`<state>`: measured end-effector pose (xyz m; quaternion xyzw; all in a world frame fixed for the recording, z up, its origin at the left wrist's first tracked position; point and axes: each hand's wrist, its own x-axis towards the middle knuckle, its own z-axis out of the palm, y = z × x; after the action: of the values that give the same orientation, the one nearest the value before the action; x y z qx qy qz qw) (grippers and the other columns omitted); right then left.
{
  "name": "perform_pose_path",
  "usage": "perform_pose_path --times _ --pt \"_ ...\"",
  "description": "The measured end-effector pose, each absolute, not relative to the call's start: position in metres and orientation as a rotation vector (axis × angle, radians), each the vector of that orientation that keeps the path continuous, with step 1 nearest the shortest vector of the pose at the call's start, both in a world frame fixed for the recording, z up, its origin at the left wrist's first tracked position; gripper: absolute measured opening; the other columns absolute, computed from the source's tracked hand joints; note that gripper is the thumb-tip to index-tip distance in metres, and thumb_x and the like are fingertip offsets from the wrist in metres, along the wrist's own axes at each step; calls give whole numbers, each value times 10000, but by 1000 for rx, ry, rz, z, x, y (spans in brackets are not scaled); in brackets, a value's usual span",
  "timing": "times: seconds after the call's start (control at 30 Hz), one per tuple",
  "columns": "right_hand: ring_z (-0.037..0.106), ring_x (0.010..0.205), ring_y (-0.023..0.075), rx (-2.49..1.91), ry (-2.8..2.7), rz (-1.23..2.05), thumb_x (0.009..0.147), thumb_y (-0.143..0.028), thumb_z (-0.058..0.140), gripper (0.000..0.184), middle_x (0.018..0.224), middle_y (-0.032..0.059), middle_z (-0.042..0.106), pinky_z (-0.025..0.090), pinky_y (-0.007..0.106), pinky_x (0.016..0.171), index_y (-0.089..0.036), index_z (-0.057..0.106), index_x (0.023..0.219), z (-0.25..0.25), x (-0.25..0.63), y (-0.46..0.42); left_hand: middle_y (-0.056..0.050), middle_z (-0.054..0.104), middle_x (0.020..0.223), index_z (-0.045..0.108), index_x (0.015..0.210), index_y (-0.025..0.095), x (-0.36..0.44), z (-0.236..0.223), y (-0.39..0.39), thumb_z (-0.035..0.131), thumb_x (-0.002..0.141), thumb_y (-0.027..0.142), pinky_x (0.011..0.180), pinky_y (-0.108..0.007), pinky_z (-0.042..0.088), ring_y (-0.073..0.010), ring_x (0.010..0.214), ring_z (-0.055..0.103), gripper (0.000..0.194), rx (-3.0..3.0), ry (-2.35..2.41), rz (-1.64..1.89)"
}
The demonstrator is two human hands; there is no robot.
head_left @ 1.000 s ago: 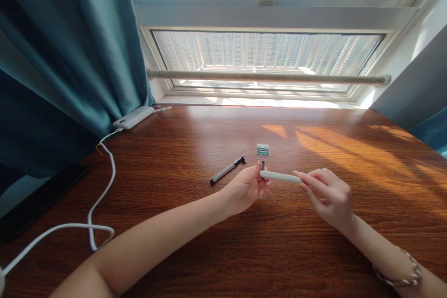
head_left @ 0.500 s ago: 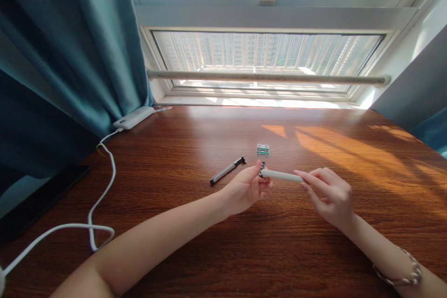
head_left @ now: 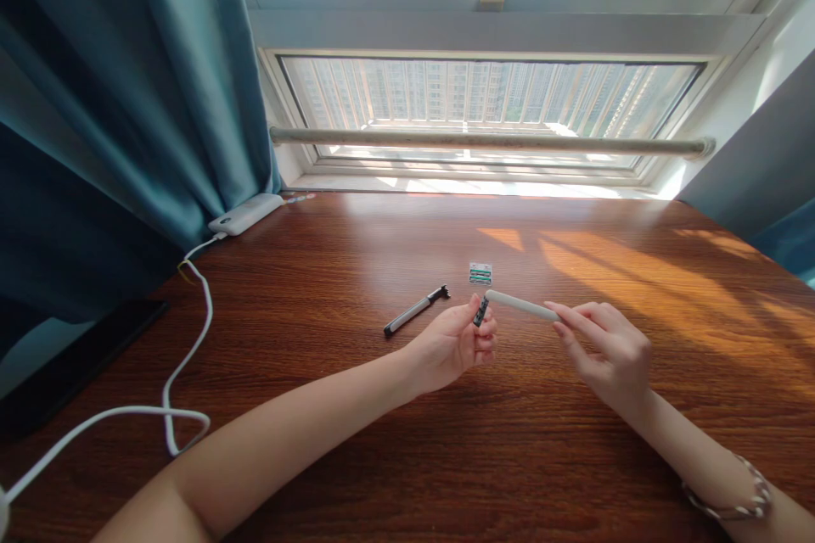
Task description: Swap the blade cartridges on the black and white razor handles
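A small black razor head [head_left: 481,310] is pinched between the thumb and fingers of my left hand [head_left: 453,341]. My right hand [head_left: 608,352] grips the far end of a slim white razor handle [head_left: 522,305] with its fingertips. The handle's other end lies right at the top of the razor head; whether the two are joined I cannot tell. Left of my left hand, a second razor handle [head_left: 411,316], grey and black, lies on the table. Just beyond my hands is a small clear case [head_left: 480,273] holding cartridges with green strips.
The brown wooden table [head_left: 356,458] runs up to a window with a horizontal rail [head_left: 484,139]. At the left are a white power bank [head_left: 247,214], its white cable [head_left: 207,314] and a flat black object [head_left: 76,361]. A blue curtain [head_left: 159,85] hangs there.
The white handle's left end has swung up and right, from beside the razor head to its top. The razor head has tilted in my left fingers. My right hand has shifted slightly right.
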<state>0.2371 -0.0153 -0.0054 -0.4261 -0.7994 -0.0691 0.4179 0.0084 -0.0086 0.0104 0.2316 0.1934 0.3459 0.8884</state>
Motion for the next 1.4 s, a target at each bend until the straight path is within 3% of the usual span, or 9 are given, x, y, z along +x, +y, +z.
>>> perform_pose_path --times 0.67,0.83,1.1,1.4 --pt "532 669 138 -1091 -2011 -152 760 -178 594 317 749 14 606 418 260 632 -254 616 1067 -5 236 -14 26 388 615 500 759 134 7 9 -8 494 819 411 537 -196 327 -66 527 385 284 566 452 768" --pt "534 674 141 -1184 -1941 -189 767 -189 591 311 745 12 605 419 264 655 -254 615 1070 -7 235 -13 18 427 614 510 739 128 8 10 -8 558 773 420 521 -192 325 -63 520 403 298 615 476 795" --pt "542 685 144 -1179 -1923 -141 780 -195 573 294 759 18 603 426 265 656 -249 618 1066 -5 235 -14 -2 517 693 572 802 126 10 11 -12 658 712 299 504 -177 353 -55 546 466 213 732 607 937" --pt "550 671 151 -1092 -1917 -88 769 -181 575 299 764 28 604 440 272 624 -246 623 1057 -6 237 -14 -35 594 716 637 824 109 11 11 -12 664 694 227 622 -225 416 -98 617 549 178 913 710 1073"
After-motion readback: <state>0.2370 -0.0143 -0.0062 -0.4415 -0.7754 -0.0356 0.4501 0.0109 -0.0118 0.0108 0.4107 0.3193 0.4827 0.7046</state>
